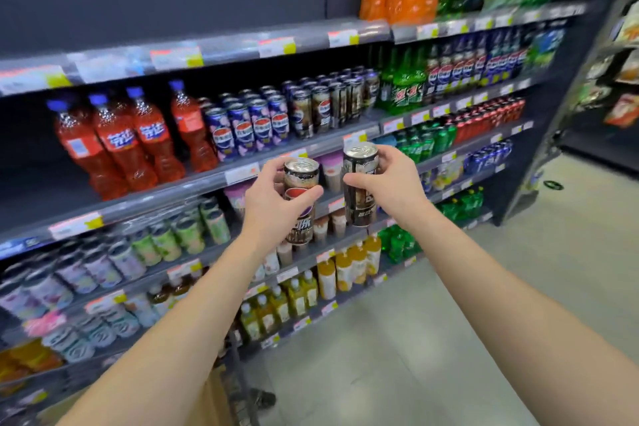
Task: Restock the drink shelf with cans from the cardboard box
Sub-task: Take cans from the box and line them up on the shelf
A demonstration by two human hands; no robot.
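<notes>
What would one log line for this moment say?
left hand: holds can | right hand: holds second can | both upright before shelf

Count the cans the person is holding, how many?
2. One tall dark metal can is in the left hand; the other tall dark metal can is in the right hand. Matching cans stand on the shelf behind.

My left hand point(273, 207) is covering its can point(300, 200); the cardboard box point(211, 401) is running off the bottom edge.
</notes>
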